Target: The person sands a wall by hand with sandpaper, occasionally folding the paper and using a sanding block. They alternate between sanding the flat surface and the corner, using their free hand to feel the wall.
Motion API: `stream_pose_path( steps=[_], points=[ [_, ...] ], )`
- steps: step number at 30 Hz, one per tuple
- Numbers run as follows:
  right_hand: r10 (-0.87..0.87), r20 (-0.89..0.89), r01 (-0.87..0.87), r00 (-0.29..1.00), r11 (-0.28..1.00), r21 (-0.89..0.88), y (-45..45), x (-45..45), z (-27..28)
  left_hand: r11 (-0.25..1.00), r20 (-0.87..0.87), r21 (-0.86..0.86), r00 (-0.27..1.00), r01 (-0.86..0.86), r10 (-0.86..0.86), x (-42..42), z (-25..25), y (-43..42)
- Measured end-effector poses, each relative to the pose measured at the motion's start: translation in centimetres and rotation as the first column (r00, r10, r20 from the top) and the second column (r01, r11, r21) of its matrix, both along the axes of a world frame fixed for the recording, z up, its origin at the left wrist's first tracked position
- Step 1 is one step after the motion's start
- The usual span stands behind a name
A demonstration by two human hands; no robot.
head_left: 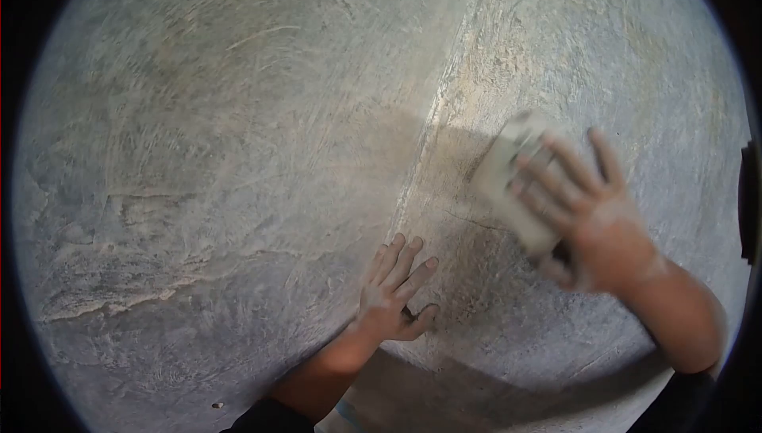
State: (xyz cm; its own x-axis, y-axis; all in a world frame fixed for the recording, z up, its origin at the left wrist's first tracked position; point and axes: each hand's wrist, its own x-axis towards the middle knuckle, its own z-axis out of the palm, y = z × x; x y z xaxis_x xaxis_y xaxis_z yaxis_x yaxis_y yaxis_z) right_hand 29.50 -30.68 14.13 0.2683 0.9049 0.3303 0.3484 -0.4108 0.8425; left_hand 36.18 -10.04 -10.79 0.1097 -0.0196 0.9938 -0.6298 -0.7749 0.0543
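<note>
My right hand (595, 219) holds a pale sheet of sandpaper (504, 183) flat against the rough grey wall (262, 131). Dark marks show on the sheet's back, and both hand and sheet are blurred by motion. The fingers lie across the sandpaper, with the thumb at its lower edge. To the lower left, my left hand (397, 290) rests on the wall with its fingers stretched out and nothing in it. Light dust coats both hands.
A raised seam (436, 107) runs down the wall between my hands. At left, a ragged crack (147, 300) crosses the plaster. A small hole (217, 406) shows low on the left, and a dark object (748, 203) stands at the right edge.
</note>
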Motion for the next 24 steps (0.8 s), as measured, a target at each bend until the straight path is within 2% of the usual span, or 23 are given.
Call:
stream_pose_path(
  steps=[1,2,3,4,5,6,7,8,9,11,12,13,15,16,17,19,20,21,22,23,24],
  points=[
    [-0.002,-0.003,0.002,1.0,1.0,0.011,-0.3,0.2,-1.4,1.0,0.016,0.0,1.0,0.011,-0.011,0.0,-0.2,-0.1],
    [0.048,-0.119,-0.074,0.992,0.972,-0.223,-0.4,0.4,-2.8,1.0,0.015,0.015,1.0,0.018,-0.019,0.1,-0.4,-0.1],
    [0.069,-0.24,-0.17,0.968,0.886,-0.431,-0.5,0.6,-3.6,1.0,0.029,0.017,0.999,0.015,-0.016,0.1,-0.5,0.0],
    [0.086,-0.328,-0.208,0.941,0.911,-0.357,-0.7,1.1,-3.5,1.0,0.046,0.016,0.999,0.011,-0.012,0.3,-0.7,0.1],
    [0.084,-0.326,-0.203,0.941,0.914,-0.35,-0.4,1.0,-2.5,1.0,0.047,0.024,0.999,0.015,-0.016,0.2,-0.7,0.2],
    [0.027,-0.162,-0.054,0.986,0.985,-0.164,0.0,0.4,-0.9,0.999,0.036,0.026,0.999,0.03,-0.031,0.1,-0.8,0.3],
    [-0.066,-0.012,0.066,0.998,0.996,0.052,0.2,0.1,0.2,0.999,0.022,0.03,0.999,0.042,-0.043,-0.1,-0.9,0.4],
    [-0.078,0.094,0.069,0.993,0.993,0.097,0.0,0.2,0.6,0.998,0.021,0.033,0.999,0.047,-0.048,-0.1,-1.1,0.5],
    [-0.085,0.094,0.076,0.992,0.992,0.099,-0.2,0.7,-0.3,0.999,0.01,0.022,0.999,0.033,-0.033,-0.2,-1.2,0.5],
    [0.086,-0.022,-0.087,0.996,0.996,-0.028,-0.8,2.1,-4.0,0.999,0.007,0.015,0.999,0.033,-0.033,-0.1,-1.4,0.3],
    [0.095,-0.015,-0.095,0.995,0.941,-0.325,-0.9,1.9,-5.5,0.999,0.016,0.001,0.999,0.042,-0.042,-0.1,-1.4,0.3],
    [0.085,-0.009,-0.083,0.996,0.942,-0.326,-1.4,2.0,-5.4,0.999,0.026,-0.017,0.998,0.051,-0.05,0.0,-1.4,0.2],
    [0.087,-0.192,-0.128,0.978,0.968,-0.216,-1.1,1.4,-3.9,0.998,0.029,-0.02,0.998,0.052,-0.052,0.0,-1.3,0.2],
    [0.064,-0.077,-0.071,0.995,0.993,-0.095,-0.9,1.0,-2.3,0.999,0.029,-0.022,0.998,0.049,-0.049,0.0,-1.4,0.2],
    [0.064,-0.078,-0.072,0.995,0.993,-0.098,-0.9,0.7,-1.7,0.998,0.028,-0.026,0.998,0.049,-0.048,0.1,-1.4,0.2],
    [-0.033,0.117,0.029,0.993,0.999,0.035,-0.9,0.4,-1.2,0.999,0.045,-0.037,0.998,0.039,-0.037,0.1,-1.5,0.0],
    [0.05,-0.045,-0.05,0.998,0.999,0.016,-1.1,0.4,-2.5,0.999,0.046,-0.034,0.998,0.041,-0.04,0.1,-1.5,-0.1],
    [0.047,-0.037,-0.046,0.998,0.999,0.022,-1.7,0.8,-4.4,0.998,0.058,-0.048,0.998,0.03,-0.027,0.2,-1.5,-0.3],
    [0.091,-0.155,-0.122,0.984,0.97,-0.211,-2.4,1.2,-6.4,0.998,0.075,-0.063,0.997,0.019,-0.015,0.4,-1.4,-0.4],
    [0.1,-0.275,-0.214,0.956,0.88,-0.425,-2.1,0.9,-6.7,0.998,0.091,-0.06,0.996,0.024,-0.019,0.5,-1.4,-0.6],
    [0.05,-0.3,-0.174,0.953,0.898,-0.404,-2.3,0.5,-6.2,0.998,0.093,-0.069,0.996,0.005,0.001,0.4,-1.5,-0.7]
  ],
)
